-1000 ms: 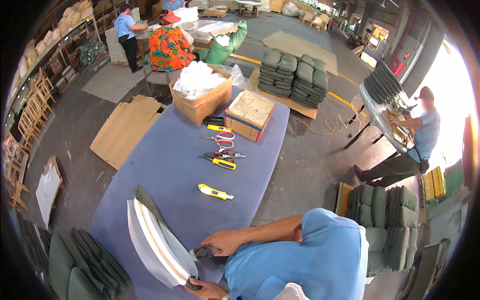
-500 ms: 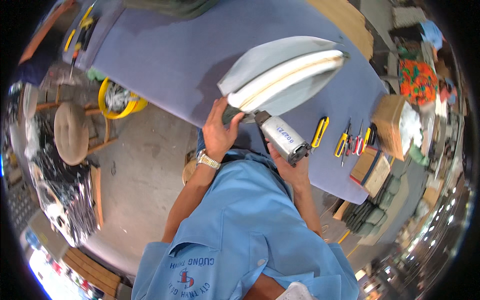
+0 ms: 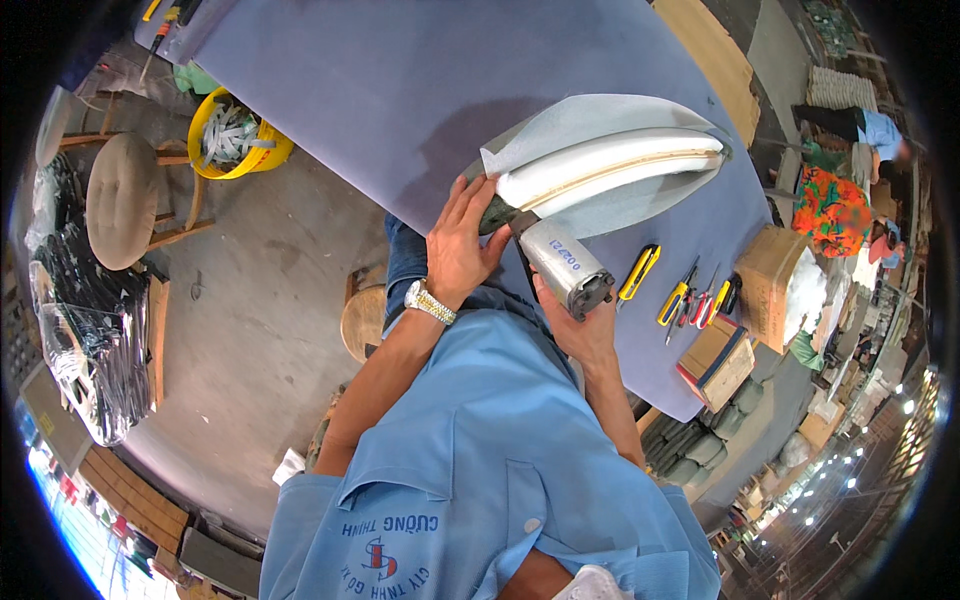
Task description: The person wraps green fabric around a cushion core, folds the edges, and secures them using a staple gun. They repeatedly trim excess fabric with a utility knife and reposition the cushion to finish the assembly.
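A rounded seat pad (image 3: 590, 170) stands tilted on edge on the blue-covered table, with white padding, a thin wooden rim and loose whitish lining around it. My left hand (image 3: 460, 245) grips its near end, where dark green fabric (image 3: 497, 213) is folded under the fingers. In my right hand (image 3: 578, 330) is a silver staple gun (image 3: 563, 265), held by its handle, which the body of the gun partly hides. The gun's nose touches or almost touches the pad's near end beside my left thumb; a gap cannot be made out.
On the table (image 3: 340, 90), right of the gun, lie a yellow utility knife (image 3: 640, 272), several hand tools (image 3: 690, 300) and a small wooden box (image 3: 717, 362). A cardboard box (image 3: 772, 285) with white stuffing stands beyond. Left are a yellow bucket (image 3: 275, 155) and an upholstered stool (image 3: 122, 200).
The pad, both hands and the staple gun have shifted slightly right in view, and the pad is turned flatter. The gun's nose is closer to my left thumb. Both grips persist.
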Available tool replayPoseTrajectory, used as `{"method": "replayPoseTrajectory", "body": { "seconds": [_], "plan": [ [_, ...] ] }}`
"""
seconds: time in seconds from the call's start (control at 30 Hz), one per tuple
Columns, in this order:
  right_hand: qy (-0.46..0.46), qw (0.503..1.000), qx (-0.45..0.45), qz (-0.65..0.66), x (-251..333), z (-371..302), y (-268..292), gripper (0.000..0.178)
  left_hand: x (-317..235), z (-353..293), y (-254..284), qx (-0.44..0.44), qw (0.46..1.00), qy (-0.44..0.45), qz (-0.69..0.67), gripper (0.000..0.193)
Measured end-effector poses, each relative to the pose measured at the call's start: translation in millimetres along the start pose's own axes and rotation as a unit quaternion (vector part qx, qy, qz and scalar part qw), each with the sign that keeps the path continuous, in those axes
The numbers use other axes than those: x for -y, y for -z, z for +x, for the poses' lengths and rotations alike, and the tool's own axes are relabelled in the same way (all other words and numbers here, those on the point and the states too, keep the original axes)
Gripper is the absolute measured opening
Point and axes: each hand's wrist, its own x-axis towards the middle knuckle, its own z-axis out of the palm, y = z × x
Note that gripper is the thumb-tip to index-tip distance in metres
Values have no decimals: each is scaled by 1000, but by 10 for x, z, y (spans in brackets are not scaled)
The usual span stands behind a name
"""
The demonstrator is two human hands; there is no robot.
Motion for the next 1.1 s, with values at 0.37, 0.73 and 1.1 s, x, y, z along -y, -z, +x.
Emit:
{"method": "replayPoseTrajectory", "body": {
  "seconds": [0.37, 0.73, 1.1],
  "plan": [
    [-55, 998, 21, -20, 191, 58, -28, 30, 33, -6, 85, 12, 1000, 14, -6, 73],
    [-74, 994, 55, -54, 158, 111, -118, 41, 33, 42, 147, 22, 998, 14, -55, 82],
    [28, 999, 16, 8, 17, 240, -210, 36, 61, 197, 452, 82, 996, -48, 0, 60]
  ]
}}
